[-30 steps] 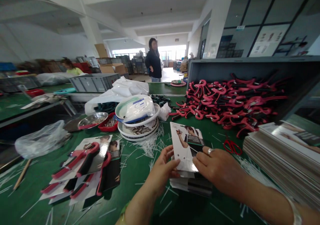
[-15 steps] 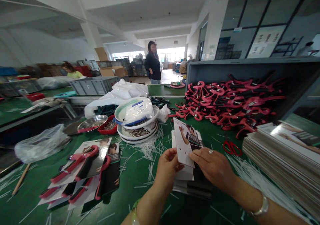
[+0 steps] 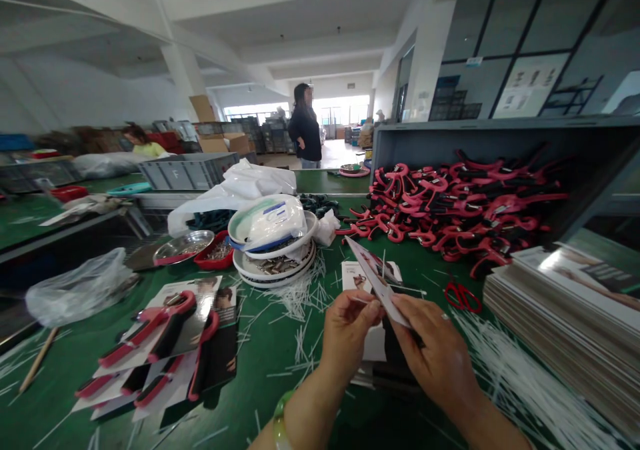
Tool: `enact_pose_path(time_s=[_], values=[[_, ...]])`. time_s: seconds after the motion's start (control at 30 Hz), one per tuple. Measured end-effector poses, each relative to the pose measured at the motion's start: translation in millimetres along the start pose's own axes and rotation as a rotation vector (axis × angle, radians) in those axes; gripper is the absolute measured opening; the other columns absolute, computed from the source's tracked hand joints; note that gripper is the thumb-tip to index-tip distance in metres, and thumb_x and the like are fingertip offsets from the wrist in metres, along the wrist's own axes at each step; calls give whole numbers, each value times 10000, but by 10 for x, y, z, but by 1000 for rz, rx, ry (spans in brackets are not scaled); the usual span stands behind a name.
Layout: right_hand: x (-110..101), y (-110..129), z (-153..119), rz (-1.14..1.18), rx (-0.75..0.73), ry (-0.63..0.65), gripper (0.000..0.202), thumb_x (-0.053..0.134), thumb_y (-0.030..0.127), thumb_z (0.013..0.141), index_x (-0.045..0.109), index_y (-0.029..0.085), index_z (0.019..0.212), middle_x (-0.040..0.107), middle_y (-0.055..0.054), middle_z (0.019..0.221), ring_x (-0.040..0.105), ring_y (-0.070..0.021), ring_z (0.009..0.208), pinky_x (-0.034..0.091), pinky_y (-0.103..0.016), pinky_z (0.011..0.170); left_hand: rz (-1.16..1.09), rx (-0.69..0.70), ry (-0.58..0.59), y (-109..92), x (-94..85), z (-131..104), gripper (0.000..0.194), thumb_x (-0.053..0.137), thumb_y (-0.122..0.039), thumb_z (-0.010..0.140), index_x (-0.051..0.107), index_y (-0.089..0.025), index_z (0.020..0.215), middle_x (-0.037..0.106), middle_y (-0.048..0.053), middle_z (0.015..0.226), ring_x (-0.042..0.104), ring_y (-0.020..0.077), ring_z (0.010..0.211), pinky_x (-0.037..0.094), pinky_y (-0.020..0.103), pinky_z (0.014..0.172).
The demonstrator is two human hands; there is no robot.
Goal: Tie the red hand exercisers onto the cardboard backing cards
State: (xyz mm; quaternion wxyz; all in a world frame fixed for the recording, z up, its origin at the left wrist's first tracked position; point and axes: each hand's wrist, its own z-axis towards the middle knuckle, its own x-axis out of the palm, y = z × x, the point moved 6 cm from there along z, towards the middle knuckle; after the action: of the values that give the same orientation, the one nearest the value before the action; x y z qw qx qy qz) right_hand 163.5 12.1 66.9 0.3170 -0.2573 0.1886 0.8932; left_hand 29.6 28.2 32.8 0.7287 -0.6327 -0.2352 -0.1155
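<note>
My right hand [image 3: 440, 350] holds a printed backing card [image 3: 376, 282] by its lower edge, thumb on one side and fingers on the other. The card is tilted nearly edge-on to me. Close against its left face, my left hand [image 3: 347, 337] has thumb and forefinger pinched together, with a thin white plastic tie showing at the fingertips. White tie ends stick out on the card's far side. Beneath both hands lies a stack of similar cards [image 3: 353, 275], partly hidden.
Pink-and-black pliers on cards [image 3: 170, 330] lie at left. More pliers [image 3: 440, 203] spill from a grey crate [image 3: 500, 127]. A tall card stack [image 3: 555, 317], red scissors [image 3: 463, 297] and loose white ties [image 3: 530, 370] are at right. Stacked bowls [image 3: 273, 273] stand behind; a person [image 3: 305, 130] stands beyond.
The card has turned from showing its printed face to nearly edge-on. My left hand has let go of its edge and moved right, pinching a tie; my right hand now grips the card.
</note>
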Motion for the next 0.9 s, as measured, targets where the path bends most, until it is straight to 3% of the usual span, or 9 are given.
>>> enact_pose_path(time_s=[0.17,0.33,0.53,0.73,0.9], values=[[-106,-80,38,60,140,-16,254,488,268,897,617,165,1091,678,-93,1036,620,-207,975,506,-352,852,-34,44,119,63,155,122,382,724,-493,663,570,-146,704,640,0,704,578,79,562,451,174,490],[-146,-246,22,154,385,-13,335,449,384,905,646,181,1085,680,-88,1066,645,-217,951,518,-352,847,-69,11,211,113,300,214,425,681,-541,688,497,-164,757,583,-59,625,405,1,337,297,135,339],[-122,-384,-26,225,608,12,427,435,509,872,699,184,954,725,-61,896,677,-211,779,540,-279,674,-35,-98,325,166,432,225,466,688,-578,643,535,-146,729,508,-70,557,305,-2,324,173,168,324],[-110,-375,-25,237,597,19,441,436,515,866,698,185,992,720,-71,958,669,-229,883,534,-295,763,119,-126,379,132,438,177,475,676,-605,630,562,-145,666,446,-76,497,304,18,391,203,189,391],[-100,-322,-12,212,530,10,417,438,482,876,693,174,993,713,-91,980,664,-229,894,528,-318,805,218,-171,390,96,408,166,460,660,-599,645,570,-148,672,451,-73,503,312,23,364,211,190,353]])
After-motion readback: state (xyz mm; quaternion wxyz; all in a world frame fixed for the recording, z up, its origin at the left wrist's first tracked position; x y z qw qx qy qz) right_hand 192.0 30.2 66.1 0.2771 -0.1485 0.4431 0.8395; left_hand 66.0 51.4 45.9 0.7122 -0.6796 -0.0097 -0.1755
